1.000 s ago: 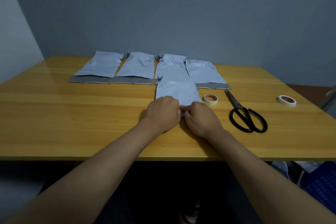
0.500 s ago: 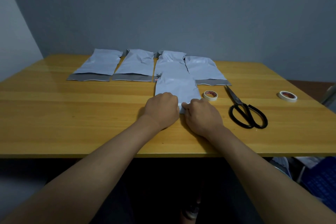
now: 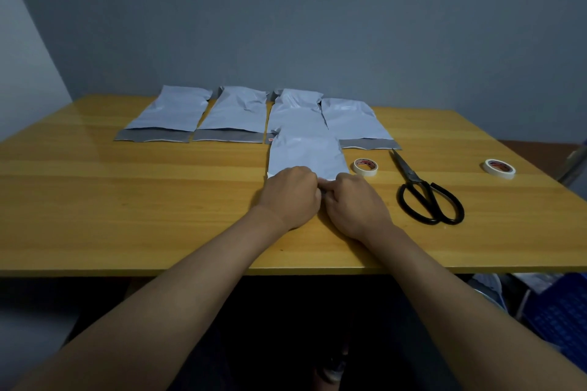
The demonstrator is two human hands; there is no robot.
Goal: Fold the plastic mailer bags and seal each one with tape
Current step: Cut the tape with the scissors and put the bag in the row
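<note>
On the glossy wooden counter (image 3: 127,200), five smooth grey plastic bags lie flat: four in a back row (image 3: 173,113), with the fifth bag (image 3: 306,152) in front, overlapping the third. The left hand (image 3: 290,195) and right hand (image 3: 355,205) have their fingers curled, pinching the fifth bag's near edge. Two round white tape rolls (image 3: 366,166) and one pair of black-handled scissors (image 3: 425,194) lie to the right.
</note>
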